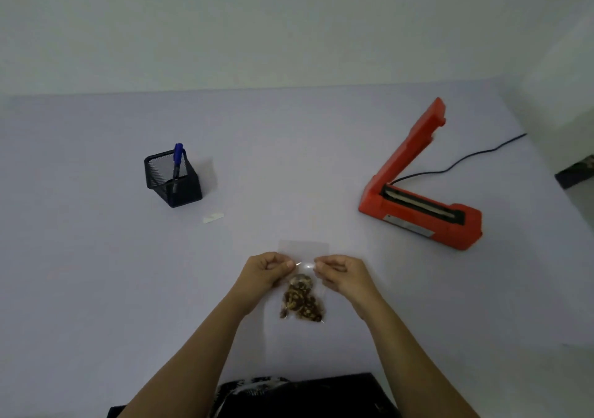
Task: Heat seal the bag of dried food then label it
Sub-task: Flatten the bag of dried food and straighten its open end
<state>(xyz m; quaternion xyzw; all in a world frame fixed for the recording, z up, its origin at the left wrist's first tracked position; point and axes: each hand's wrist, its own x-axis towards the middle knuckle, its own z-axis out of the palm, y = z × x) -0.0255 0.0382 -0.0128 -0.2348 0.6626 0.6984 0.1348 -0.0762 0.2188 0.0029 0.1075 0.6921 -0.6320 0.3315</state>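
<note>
A clear plastic bag (302,298) with brown dried food at its bottom lies on the table near the front middle. My left hand (265,271) pinches the bag on its left side, above the food. My right hand (340,273) pinches it on the right side at the same height. The bag's open top reaches away from me past my fingers. A red heat sealer (418,199) stands at the right with its arm raised. A small white label (213,217) lies on the table left of centre.
A black mesh pen holder (172,180) with a blue marker (177,157) stands at the left, behind the label. The sealer's black cable (466,157) runs off to the right. The pale table (96,273) ends at a wall behind.
</note>
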